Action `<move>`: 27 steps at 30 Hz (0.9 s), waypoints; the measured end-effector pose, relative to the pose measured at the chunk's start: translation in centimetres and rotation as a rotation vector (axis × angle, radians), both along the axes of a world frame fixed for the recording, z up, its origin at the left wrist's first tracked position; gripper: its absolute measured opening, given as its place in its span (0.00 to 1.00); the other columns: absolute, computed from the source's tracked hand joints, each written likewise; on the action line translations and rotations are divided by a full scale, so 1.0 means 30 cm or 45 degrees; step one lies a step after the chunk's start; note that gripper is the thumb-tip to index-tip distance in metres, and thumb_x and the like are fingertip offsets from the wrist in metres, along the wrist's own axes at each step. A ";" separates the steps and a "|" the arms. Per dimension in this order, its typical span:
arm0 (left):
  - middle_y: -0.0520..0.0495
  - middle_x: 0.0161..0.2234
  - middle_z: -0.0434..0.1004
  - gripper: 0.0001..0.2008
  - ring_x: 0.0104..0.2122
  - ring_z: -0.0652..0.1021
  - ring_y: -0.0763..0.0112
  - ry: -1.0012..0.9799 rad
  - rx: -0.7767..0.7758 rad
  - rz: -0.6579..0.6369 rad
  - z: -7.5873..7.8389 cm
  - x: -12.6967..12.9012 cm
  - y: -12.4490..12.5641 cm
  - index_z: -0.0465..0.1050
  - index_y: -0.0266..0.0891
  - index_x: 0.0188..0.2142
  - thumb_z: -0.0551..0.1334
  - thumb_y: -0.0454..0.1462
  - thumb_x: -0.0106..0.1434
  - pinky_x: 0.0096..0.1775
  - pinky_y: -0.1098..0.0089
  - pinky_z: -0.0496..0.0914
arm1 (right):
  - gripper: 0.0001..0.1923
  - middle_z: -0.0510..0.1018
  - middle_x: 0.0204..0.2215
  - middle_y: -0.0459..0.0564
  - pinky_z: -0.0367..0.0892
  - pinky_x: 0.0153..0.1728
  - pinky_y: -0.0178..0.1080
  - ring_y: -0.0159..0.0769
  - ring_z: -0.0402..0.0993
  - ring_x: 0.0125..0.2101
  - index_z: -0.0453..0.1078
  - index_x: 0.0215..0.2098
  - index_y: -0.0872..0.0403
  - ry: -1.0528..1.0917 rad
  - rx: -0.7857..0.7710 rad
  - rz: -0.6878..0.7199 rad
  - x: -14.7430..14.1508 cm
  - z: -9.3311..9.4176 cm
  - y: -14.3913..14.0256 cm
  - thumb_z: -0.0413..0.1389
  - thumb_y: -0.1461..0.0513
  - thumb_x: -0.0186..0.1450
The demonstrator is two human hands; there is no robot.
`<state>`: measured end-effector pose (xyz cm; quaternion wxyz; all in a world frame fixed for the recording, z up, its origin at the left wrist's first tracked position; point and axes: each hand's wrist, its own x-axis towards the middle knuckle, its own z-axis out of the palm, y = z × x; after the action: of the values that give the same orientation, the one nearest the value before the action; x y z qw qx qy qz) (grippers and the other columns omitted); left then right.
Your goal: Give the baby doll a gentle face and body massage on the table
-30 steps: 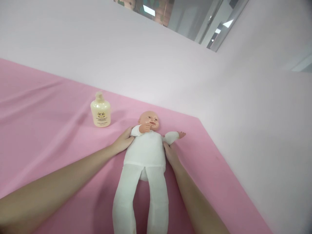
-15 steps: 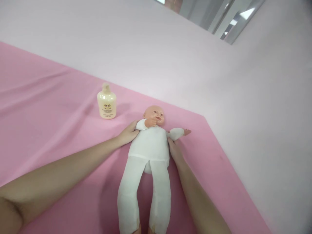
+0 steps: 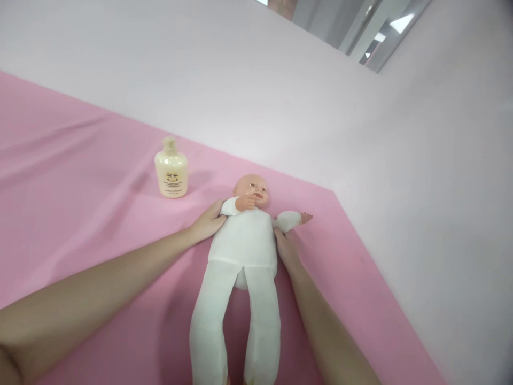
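The doll point(image 3: 243, 251) lies face up on the pink cloth point(image 3: 80, 192), near a bottle point(image 3: 171, 168). The left hand point(image 3: 207, 223) and right hand point(image 3: 286, 249) cup its sides under the arms, fingers spread loosely. It looks like a steadying step; lifting would need a firmer, even grip.

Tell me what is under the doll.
The doll lies face up on a pink sheet. The left hand and right hand press against its sides at the shoulders. Whether fingertips reach beneath it is hidden by the body.
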<state>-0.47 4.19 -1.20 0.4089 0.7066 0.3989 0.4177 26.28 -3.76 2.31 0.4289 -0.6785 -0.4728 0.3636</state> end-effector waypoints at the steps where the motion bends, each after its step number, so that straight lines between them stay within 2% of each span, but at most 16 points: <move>1: 0.43 0.64 0.70 0.29 0.63 0.71 0.53 0.004 -0.001 0.002 -0.002 -0.001 0.001 0.62 0.42 0.65 0.55 0.35 0.64 0.65 0.49 0.65 | 0.29 0.77 0.60 0.52 0.66 0.63 0.50 0.48 0.73 0.61 0.70 0.63 0.49 0.001 0.006 0.001 0.000 -0.004 0.002 0.56 0.50 0.65; 9: 0.41 0.64 0.70 0.28 0.64 0.70 0.53 0.030 -0.004 0.018 0.004 -0.003 0.000 0.62 0.40 0.65 0.56 0.37 0.65 0.65 0.50 0.64 | 0.24 0.80 0.57 0.55 0.67 0.61 0.47 0.49 0.75 0.59 0.75 0.56 0.53 0.001 0.124 0.019 0.001 -0.040 0.025 0.54 0.52 0.66; 13: 0.42 0.65 0.69 0.28 0.64 0.70 0.53 0.000 -0.010 0.000 0.014 -0.004 -0.005 0.62 0.42 0.65 0.56 0.38 0.66 0.65 0.50 0.64 | 0.21 0.82 0.53 0.52 0.68 0.60 0.47 0.48 0.77 0.57 0.76 0.53 0.51 0.013 0.121 0.017 -0.002 -0.034 0.024 0.55 0.53 0.65; 21: 0.42 0.64 0.70 0.27 0.64 0.70 0.53 0.000 -0.035 0.004 -0.009 -0.007 0.007 0.64 0.43 0.65 0.56 0.39 0.66 0.65 0.49 0.64 | 0.19 0.84 0.50 0.51 0.68 0.60 0.51 0.50 0.77 0.55 0.78 0.49 0.49 0.019 0.058 -0.061 -0.016 -0.022 0.026 0.56 0.52 0.64; 27: 0.42 0.64 0.71 0.27 0.64 0.70 0.54 -0.002 -0.032 -0.002 -0.008 -0.009 0.008 0.63 0.43 0.65 0.57 0.39 0.66 0.64 0.50 0.65 | 0.18 0.85 0.46 0.53 0.70 0.56 0.50 0.50 0.79 0.52 0.78 0.46 0.51 0.000 0.077 -0.018 -0.019 -0.011 0.014 0.55 0.52 0.65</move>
<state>-0.74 4.44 -1.43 0.4186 0.7013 0.4032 0.4128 25.70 -3.35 1.97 0.4517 -0.6687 -0.4787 0.3460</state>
